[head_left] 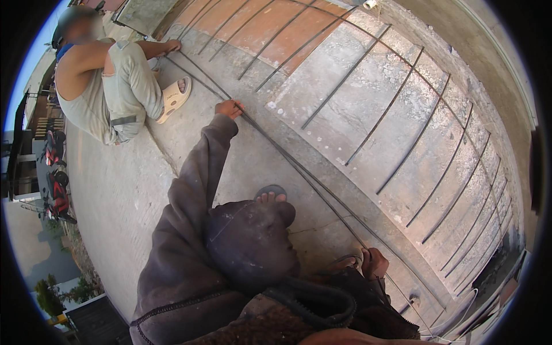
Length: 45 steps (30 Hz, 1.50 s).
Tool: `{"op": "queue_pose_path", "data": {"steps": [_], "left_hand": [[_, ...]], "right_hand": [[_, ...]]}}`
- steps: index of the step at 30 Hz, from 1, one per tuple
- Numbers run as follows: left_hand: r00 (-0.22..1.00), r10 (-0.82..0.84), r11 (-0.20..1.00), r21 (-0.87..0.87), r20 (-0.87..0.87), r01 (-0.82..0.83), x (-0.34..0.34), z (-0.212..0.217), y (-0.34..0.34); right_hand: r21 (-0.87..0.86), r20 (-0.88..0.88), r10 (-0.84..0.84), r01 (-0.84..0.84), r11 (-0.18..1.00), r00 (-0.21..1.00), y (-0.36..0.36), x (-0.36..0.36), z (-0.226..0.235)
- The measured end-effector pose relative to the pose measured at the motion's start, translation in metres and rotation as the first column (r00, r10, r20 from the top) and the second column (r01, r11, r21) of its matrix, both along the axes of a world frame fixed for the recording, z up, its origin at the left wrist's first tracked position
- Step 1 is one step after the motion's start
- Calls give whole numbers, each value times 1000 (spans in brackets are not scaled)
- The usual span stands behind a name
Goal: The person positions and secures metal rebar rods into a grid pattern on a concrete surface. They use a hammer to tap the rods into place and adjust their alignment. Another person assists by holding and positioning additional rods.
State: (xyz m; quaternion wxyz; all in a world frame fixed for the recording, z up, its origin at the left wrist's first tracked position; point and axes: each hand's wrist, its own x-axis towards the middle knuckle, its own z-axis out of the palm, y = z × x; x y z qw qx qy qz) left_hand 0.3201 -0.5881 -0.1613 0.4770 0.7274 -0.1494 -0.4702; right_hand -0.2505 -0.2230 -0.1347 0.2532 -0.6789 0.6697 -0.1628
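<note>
Steel long rods [299,167] lie bundled on concrete slab [259,155], running far-left to near-right. Left hand [229,108] presses rods far out, grip closed over them. Right hand [374,263] clasps near section. Step: aligning bundle; next needs steady hold at both points. Co-worker [109,86] crouches far left, hand on rods.

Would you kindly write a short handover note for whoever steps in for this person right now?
Left hand: stretched out ahead, grip closed on the long steel rods lying along the concrete slab.
Right hand: close to the body, pinching the same rods near the foot.
A co-worker squats at the far end with a hand on the rods.
Done: cross bars lie spaced over the formwork.
Left: cannot tell from this view.
</note>
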Motion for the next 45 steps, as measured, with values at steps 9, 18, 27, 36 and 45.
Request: {"op": "queue_pose_path", "data": {"steps": [9,18,27,36,45], "left_hand": [[998,59,991,-122,16,-56,25,3,1],[995,75,987,-150,58,-66,22,11,-3],[997,77,991,-108,14,-75,20,-1,-7],[999,0,987,-158,-33,-5,22,1,4],[1000,10,991,-135,-10,-11,16,-3,6]], "right_hand": [[-48,87,8,-4,999,996,-16,20,12],[-43,96,6,-2,999,995,-17,33,4],[13,90,-17,16,1000,996,-29,53,10],[12,109,23,-24,1000,994,-36,60,14],[-5,140,42,-42,999,989,-33,56,4]]}}
